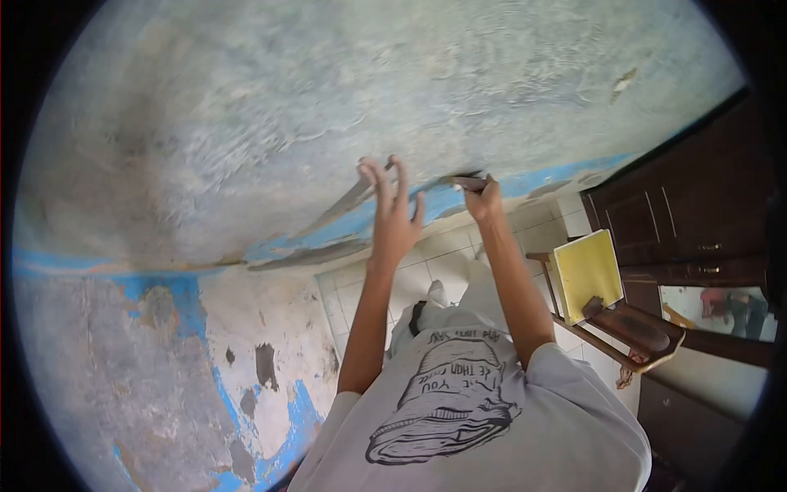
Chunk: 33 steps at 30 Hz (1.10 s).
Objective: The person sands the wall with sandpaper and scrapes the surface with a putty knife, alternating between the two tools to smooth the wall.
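Observation:
My right hand [485,201] is closed around a flat, dark scraper [469,182], its end right at the wall beside the blue paint band. To the left, my left hand [394,220] is raised with fingers spread, its fingertips close to the wall and nothing in it. The wall [328,90] has a rough, patchy grey-green surface with wrinkled, lifted paint. Along its lower part runs a strip of exposed blue paint [320,239] with ragged edges and bare greyish patches.
An adjoining wall [156,361] at left has peeling grey, white and blue layers. Below me is a pale tiled floor [447,243]. On the right stand a dark wooden cabinet [689,197] and a wooden chair [635,328] with a yellow panel [586,271] bearing a dark lump.

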### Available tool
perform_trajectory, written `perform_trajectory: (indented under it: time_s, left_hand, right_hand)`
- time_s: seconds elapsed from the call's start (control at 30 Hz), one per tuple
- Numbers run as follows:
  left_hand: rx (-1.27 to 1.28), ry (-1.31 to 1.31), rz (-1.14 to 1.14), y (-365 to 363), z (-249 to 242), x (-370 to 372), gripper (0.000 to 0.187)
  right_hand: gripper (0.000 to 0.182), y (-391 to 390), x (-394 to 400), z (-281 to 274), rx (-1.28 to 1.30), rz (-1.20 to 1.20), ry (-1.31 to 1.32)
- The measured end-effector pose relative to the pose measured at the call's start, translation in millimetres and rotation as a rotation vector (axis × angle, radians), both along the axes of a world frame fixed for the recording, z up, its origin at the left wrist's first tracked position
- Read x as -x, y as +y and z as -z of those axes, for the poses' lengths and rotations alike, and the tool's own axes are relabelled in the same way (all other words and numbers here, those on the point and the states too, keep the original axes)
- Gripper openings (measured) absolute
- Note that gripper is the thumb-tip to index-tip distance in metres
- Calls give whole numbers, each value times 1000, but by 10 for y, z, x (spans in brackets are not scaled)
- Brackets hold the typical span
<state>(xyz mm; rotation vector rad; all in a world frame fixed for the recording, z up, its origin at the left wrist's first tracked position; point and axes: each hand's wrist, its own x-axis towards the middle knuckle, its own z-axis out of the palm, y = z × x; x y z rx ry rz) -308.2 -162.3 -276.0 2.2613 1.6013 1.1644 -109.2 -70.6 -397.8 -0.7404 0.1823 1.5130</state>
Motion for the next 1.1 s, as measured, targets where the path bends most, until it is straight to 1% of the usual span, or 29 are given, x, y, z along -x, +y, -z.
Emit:
perform_trajectory:
  time_s: [0.07,0.13,0.23,0.27,0.33,0.4,0.43,0.47,0.57,0.63,0.67,0.7,0.73,0.77,0.83,0.87,0.93,0.97,1.07,1.1]
  left_hand:
    - [-3,-53,-1,-34,12,-92,78]
    - [0,-33,-12,-29,53,-45,78]
    - [-14,-11,-38,-41,61,-59,76]
    - [-19,13,-64,-49,34,-76,75]
    - [-37,65,-108,-44,3,-129,75]
    - [-54,37,-122,-28,25,-180,75]
    - [-61,27,-127,-25,38,-195,75]
    - [-40,27,-117,-29,49,-191,75]
    - [23,30,-83,-70,86,-121,74]
    - [68,28,-68,-58,74,-70,74]
    - [44,19,-95,-35,90,-127,74]
    - [24,12,-118,-31,53,-218,74]
    - [7,8,-140,-52,43,-270,74]
    - [6,14,-136,-65,75,-274,74]
    - [-4,22,-124,-25,135,-269,76]
    - [34,-10,-107,-16,165,-253,75]
    - [114,-71,-82,-43,165,-217,74]
    - [96,-73,-86,-39,177,-228,76]
    - [65,-101,-104,-15,154,-369,80]
    - [68,-121,-108,5,168,-405,82]
  right_hand:
    - [48,4,47,310,85,-14,-75]
    - [46,34,78,288,82,-14,-118]
    - [45,10,-32,165,16,45,18]
    - [44,35,-19,110,-14,12,-13]
    - [44,58,-32,248,-64,-41,-71]
    - [43,181,47,491,22,-18,-79]
    - [43,198,98,498,66,-5,-78]
    - [43,201,116,504,158,10,-22]
    - [42,60,119,190,46,-5,-35]
    - [47,62,108,90,-17,-22,-94]
    - [49,56,104,45,-45,-32,-124]
    - [50,148,120,231,9,-21,-104]
    - [50,301,163,595,68,-10,-82]
    - [50,361,177,812,125,7,-60]
    - [52,262,142,785,108,14,-7]
    - [53,243,122,765,98,13,18]
    - [56,234,6,715,54,52,128]
    - [57,197,-10,702,36,70,184]
    - [60,251,79,768,129,104,64]
    - [60,271,93,822,121,89,71]
